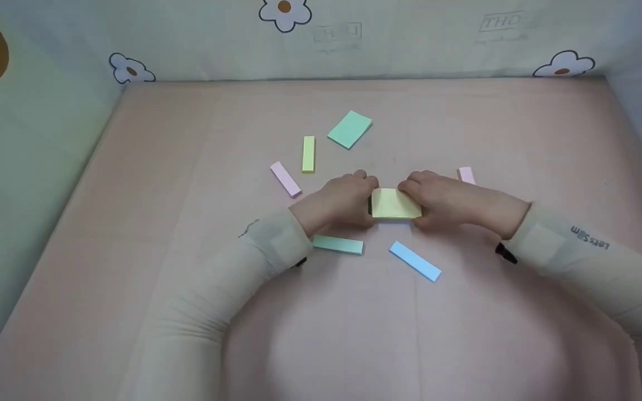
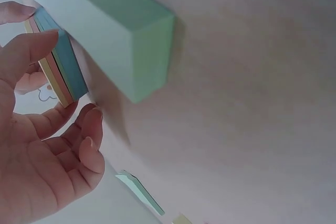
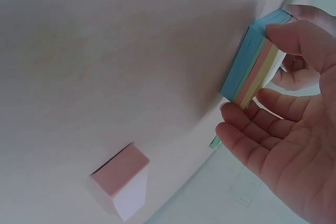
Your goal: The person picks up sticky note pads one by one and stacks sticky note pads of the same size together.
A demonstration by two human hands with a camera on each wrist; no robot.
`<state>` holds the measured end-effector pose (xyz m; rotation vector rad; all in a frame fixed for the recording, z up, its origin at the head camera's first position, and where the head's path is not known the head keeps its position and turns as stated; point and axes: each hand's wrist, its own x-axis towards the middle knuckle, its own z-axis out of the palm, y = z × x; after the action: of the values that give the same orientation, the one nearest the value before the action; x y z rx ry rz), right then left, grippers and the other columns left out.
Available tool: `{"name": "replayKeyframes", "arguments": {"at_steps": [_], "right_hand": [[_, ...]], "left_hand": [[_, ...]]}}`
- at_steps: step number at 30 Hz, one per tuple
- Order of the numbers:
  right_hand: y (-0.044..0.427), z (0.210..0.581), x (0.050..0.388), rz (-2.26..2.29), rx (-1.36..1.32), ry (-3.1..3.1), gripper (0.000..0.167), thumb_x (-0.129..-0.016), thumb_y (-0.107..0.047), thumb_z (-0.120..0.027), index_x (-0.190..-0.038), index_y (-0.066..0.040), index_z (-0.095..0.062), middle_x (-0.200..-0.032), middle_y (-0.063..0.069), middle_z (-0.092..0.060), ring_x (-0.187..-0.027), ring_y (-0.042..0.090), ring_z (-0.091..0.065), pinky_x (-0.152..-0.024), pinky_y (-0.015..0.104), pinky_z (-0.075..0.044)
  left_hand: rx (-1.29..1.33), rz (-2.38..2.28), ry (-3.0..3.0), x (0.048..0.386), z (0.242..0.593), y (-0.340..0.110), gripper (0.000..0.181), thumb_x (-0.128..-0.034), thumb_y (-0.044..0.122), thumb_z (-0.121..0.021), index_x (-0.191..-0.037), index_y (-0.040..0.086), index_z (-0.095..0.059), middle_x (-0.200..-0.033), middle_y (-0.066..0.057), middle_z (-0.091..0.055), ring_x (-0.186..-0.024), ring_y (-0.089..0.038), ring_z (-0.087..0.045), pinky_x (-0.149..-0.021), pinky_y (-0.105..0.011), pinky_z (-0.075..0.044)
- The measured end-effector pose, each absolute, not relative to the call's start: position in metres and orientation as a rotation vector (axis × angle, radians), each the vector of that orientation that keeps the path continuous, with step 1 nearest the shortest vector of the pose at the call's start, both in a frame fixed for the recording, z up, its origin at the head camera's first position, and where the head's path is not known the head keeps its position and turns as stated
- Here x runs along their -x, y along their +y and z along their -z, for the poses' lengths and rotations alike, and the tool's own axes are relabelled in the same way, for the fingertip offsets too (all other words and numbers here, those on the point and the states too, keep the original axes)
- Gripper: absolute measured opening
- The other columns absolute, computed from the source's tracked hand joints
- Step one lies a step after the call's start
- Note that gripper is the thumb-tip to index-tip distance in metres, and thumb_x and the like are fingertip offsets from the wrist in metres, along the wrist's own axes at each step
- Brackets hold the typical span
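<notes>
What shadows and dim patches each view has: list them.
Head view: soft shadows on the pink tabletop, beside both sleeves; left wrist view: upper right dim, shadow beside the green block; right wrist view: upper left dim, soft shadow left of the multicoloured stack; no strong glare in any.

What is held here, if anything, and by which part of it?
The pad stack, by its opposite ends: left hand on one, right hand on the other.

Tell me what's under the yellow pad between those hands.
Beneath the yellow pad are a pink layer, a green layer and blue layers; surfaces pressed between them are covered.
</notes>
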<state>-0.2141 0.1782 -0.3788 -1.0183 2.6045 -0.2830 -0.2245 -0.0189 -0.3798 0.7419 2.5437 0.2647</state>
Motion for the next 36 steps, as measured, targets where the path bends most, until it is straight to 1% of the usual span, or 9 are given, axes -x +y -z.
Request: {"name": "replayKeyframes", "arguments": {"at_steps": [7,18,26,31,34,36], "right_hand": [[0.1769,0.3789,0.2148,0.3,0.956,2.582,0.052,-0.073,-0.005,-0.065,-0.12,0.005,-0.046,-0.105,0.014,-0.052,-0.092,0.026,-0.047,-0.08,0.037,-0.043],[0.1778,0.3825,0.2123,0.28,0.962,2.591,0.054,-0.073,-0.006,-0.063,-0.121,0.007,-0.042,-0.108,0.018,-0.05,-0.096,0.028,-0.046,-0.082,0.038,-0.042],[0.1757,0.3798,0.2114,0.261,0.931,2.57,0.058,-0.075,-0.004,-0.062,-0.127,0.005,-0.037,-0.109,0.017,-0.049,-0.098,0.029,-0.045,-0.085,0.039,-0.041],[0.175,0.3793,0.2117,0.272,0.912,2.553,0.065,-0.076,-0.003,-0.062,-0.132,0.004,-0.032,-0.114,0.019,-0.048,-0.103,0.03,-0.045,-0.088,0.041,-0.04],[0.1764,0.3781,0.2116,0.3,0.882,2.536,0.072,-0.076,-0.005,-0.064,-0.137,0.002,-0.025,-0.118,0.019,-0.047,-0.104,0.03,-0.045,-0.089,0.042,-0.04],[0.1789,0.3766,0.211,0.328,0.854,2.522,0.079,-0.076,-0.007,-0.065,-0.141,-0.001,-0.02,-0.124,0.019,-0.044,-0.108,0.03,-0.045,-0.091,0.043,-0.04]], "left_hand": [[-0.713,-0.267,2.529,0.2261,0.3792,-0.0181,0.054,-0.0774,0.03,-0.068,-0.123,0.012,-0.046,-0.104,-0.004,-0.048,-0.09,-0.018,-0.046,-0.079,-0.029,-0.041],[-0.707,-0.182,2.548,0.2261,0.3796,-0.0157,0.051,-0.0763,0.029,-0.068,-0.119,0.008,-0.05,-0.102,-0.004,-0.047,-0.086,-0.017,-0.046,-0.076,-0.029,-0.042],[-0.695,-0.211,2.542,0.2264,0.3808,-0.0158,0.052,-0.076,0.027,-0.07,-0.12,0.007,-0.05,-0.102,-0.004,-0.047,-0.086,-0.017,-0.047,-0.076,-0.028,-0.043],[-0.687,-0.212,2.535,0.2269,0.38,-0.0161,0.053,-0.0758,0.028,-0.07,-0.12,0.006,-0.049,-0.102,-0.004,-0.047,-0.085,-0.017,-0.047,-0.076,-0.029,-0.043],[-0.678,-0.232,2.525,0.2276,0.3809,-0.0166,0.054,-0.0751,0.027,-0.071,-0.12,0.006,-0.048,-0.102,-0.005,-0.047,-0.086,-0.018,-0.047,-0.075,-0.028,-0.042],[-0.665,-0.261,2.511,0.2276,0.3817,-0.0174,0.055,-0.0744,0.025,-0.071,-0.12,0.005,-0.047,-0.102,-0.005,-0.046,-0.086,-0.018,-0.047,-0.075,-0.028,-0.042]]}}
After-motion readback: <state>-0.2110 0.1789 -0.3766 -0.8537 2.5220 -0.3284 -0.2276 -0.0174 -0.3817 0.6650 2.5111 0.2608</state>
